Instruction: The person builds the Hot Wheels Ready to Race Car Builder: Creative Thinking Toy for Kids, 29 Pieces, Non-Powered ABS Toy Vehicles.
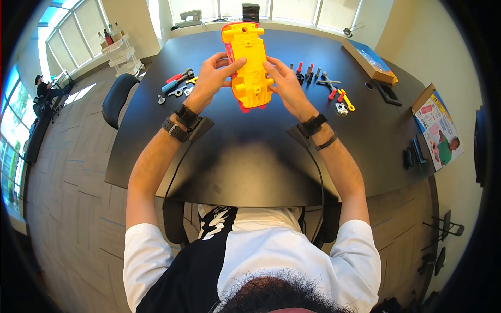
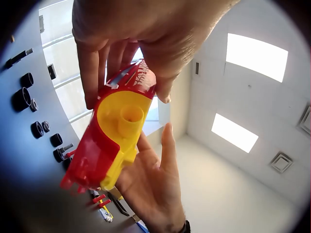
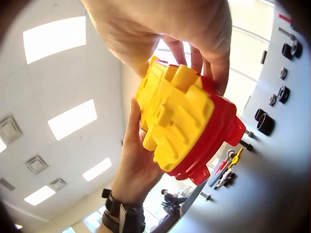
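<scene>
A red toy car body (image 1: 247, 68) is held up over the table, its yellow underside turned towards my head. My left hand (image 1: 210, 79) grips its left side, thumb lying across the yellow face and fingers behind. On the opposite side my right hand (image 1: 288, 87) holds it, thumb at the edge of the underside. A round yellow post (image 2: 131, 116) stands in the wheel arch in the left wrist view, with no wheel on it. Red bumper parts (image 3: 199, 173) stick out at one end in the right wrist view.
Tools and small parts (image 1: 180, 83) lie on the dark table (image 1: 235, 172) at left. Further right are red-handled pieces (image 1: 300, 67), a grey cross-shaped part (image 1: 327, 81) and a yellow wrench (image 1: 346, 100). An open cardboard box (image 1: 373, 62) and a printed box (image 1: 437, 128) sit along the right edge.
</scene>
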Available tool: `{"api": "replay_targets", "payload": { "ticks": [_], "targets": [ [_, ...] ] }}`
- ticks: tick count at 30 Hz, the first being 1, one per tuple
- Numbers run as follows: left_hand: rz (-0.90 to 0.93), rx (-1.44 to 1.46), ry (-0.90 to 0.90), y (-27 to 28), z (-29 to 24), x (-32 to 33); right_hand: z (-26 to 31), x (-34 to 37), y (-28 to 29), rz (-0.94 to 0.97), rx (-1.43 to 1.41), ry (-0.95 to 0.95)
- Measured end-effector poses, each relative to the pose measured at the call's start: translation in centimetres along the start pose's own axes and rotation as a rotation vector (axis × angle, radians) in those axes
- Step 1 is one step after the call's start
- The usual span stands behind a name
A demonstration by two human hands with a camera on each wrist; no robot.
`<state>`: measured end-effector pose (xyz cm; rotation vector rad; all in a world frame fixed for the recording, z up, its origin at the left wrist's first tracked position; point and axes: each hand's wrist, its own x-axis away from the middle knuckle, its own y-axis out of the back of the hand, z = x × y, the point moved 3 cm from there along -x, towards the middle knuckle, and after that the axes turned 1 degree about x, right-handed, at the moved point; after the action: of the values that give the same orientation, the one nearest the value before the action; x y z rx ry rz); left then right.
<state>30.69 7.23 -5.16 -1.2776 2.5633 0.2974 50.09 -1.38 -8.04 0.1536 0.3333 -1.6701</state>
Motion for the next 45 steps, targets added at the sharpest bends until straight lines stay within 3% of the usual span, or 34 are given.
{"api": "replay_targets", "payload": {
  "ticks": [5,8,11,13,14,16,20,22,26,28,29,32,34,45],
  "targets": [
    [-0.045,0.019,0.001,-0.1,-0.9,-0.2,0.0,0.2,-0.7,0.055,0.171,0.073],
    [0.085,0.176,0.03,0.7,-1.4,0.0,0.1,0.9,-0.4,0.084,0.195,-0.038],
    [0.174,-0.015,-0.068,1.0,-0.4,-0.3,0.9,1.9,-1.5,0.25,-0.022,-0.08],
    [0.053,-0.099,-0.067,0.9,0.4,-0.7,1.2,2.4,-2.2,0.335,-0.28,-0.142],
    [0.054,-0.1,-0.069,0.7,0.3,-0.7,1.1,2.4,-2.1,0.335,-0.28,-0.14],
    [0.216,0.229,0.093,-0.3,0.6,0.0,0.6,2.3,-1.8,0.289,-0.323,-0.2],
    [0.251,0.285,0.125,-0.6,0.4,0.3,0.8,1.5,-1.9,0.183,-0.354,-0.212],
    [0.144,0.182,0.097,-0.1,0.4,0.3,0.8,1.3,-1.7,0.166,-0.232,-0.2],
    [0.055,0.1,0.11,-0.6,0.0,0.2,0.7,1.3,-2.6,0.14,-0.254,-0.085],
    [0.006,0.084,0.111,-0.7,-0.2,0.3,0.1,0.9,-2.5,0.083,0.022,0.03],
    [0.004,0.084,0.112,-0.6,-0.2,0.4,0.0,0.9,-2.4,0.085,0.022,0.029],
    [0.03,0.006,0.144,0.0,-0.1,0.3,0.3,1.4,-2.0,0.074,-0.05,-0.072],
    [0.118,0.126,0.152,0.2,0.0,0.3,0.3,1.5,-1.6,0.099,-0.159,-0.158],
    [0.198,0.241,0.034,0.4,-0.9,0.3,0.2,1.6,-1.1,0.1,-0.433,-0.196]
  ]
}}
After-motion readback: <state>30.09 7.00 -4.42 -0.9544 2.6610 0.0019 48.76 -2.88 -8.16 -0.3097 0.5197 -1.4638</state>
